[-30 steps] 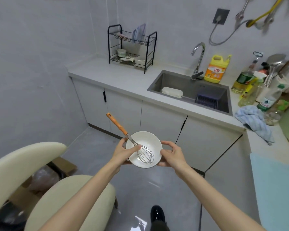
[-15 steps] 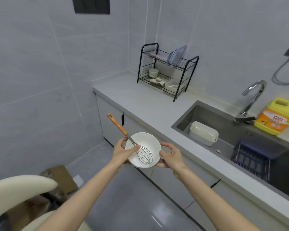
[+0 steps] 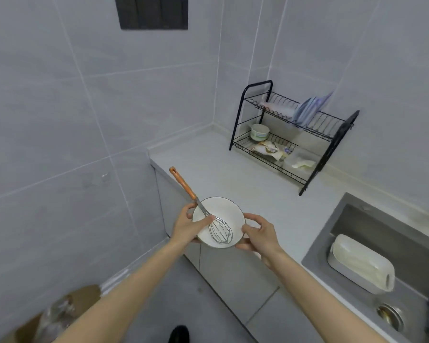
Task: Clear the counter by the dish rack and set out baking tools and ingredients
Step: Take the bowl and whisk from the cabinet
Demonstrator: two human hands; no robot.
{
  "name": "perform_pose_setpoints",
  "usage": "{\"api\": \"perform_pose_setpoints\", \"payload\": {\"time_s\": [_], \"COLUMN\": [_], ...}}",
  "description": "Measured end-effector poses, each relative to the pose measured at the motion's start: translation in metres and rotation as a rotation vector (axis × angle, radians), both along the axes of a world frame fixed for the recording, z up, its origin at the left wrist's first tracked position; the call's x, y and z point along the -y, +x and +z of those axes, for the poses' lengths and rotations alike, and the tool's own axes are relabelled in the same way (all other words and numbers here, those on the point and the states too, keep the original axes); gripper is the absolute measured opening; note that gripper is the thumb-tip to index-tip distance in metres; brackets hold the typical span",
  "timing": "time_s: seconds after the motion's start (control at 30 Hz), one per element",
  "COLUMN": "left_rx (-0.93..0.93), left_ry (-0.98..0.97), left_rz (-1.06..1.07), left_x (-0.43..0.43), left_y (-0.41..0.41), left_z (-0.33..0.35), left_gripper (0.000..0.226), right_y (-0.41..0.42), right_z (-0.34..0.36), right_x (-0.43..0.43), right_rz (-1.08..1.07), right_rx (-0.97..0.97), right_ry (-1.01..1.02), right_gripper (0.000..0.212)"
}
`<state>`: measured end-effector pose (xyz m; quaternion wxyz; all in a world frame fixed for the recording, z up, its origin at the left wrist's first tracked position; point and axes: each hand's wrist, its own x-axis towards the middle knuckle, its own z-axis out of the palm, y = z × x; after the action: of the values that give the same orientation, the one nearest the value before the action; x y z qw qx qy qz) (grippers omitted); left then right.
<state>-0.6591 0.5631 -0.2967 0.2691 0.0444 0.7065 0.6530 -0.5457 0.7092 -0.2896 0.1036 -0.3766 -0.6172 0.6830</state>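
Both hands carry a white bowl point(image 3: 218, 222) above the near edge of the counter point(image 3: 223, 169). The left hand point(image 3: 187, 225) grips the bowl's left rim, thumb pressed over the whisk point(image 3: 208, 216) shaft. The right hand point(image 3: 259, 235) cups the right rim, fingers curled around it. The whisk lies in the bowl, wire head down, orange handle projecting up and left.

The counter to the left of and in front of the rack point(image 3: 292, 134) is bare, so clearing appears complete. The bowl and whisk are not yet set down. No ingredients are visible on the counter, so most of the setting-out remains.
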Motion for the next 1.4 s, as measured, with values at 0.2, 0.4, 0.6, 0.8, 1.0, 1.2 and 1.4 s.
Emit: {"api": "perform_pose_setpoints", "payload": {"time_s": [0.2,0.4,0.6,0.8,1.0,1.2,1.4], "left_rx": [-0.017,0.003,0.023,0.055,0.069,0.046,0.004], "left_ry": [-0.061,-0.128,-0.163,-0.213,-0.241,-0.287,-0.325], "left_rz": [-0.062,-0.121,-0.123,-0.137,-0.156,-0.168,-0.218], "left_x": [-0.052,-0.099,-0.144,-0.193,-0.233,-0.263,-0.280], "left_y": [-0.144,-0.242,-0.315,-0.385,-0.435,-0.477,-0.507], "left_z": [-0.003,-0.018,-0.035,-0.050,-0.057,-0.071,-0.089], "left_gripper": [0.052,0.056,0.055,0.050,0.048,0.044,0.038], "right_y": [-0.135,-0.220,-0.290,-0.361,-0.409,-0.449,-0.473], "right_z": [-0.005,-0.015,-0.032,-0.054,-0.066,-0.077,-0.084], "right_x": [-0.044,-0.086,-0.126,-0.170,-0.199,-0.218,-0.222], "right_rz": [-0.078,-0.137,-0.159,-0.179,-0.249,-0.308,-0.364], "right_rx": [0.014,0.039,0.062,0.086,0.098,0.108,0.133], "right_ry": [-0.040,-0.078,-0.120,-0.152,-0.178,-0.216,-0.208], "right_gripper": [0.034,0.033,0.032,0.034,0.033,0.035,0.034]}}
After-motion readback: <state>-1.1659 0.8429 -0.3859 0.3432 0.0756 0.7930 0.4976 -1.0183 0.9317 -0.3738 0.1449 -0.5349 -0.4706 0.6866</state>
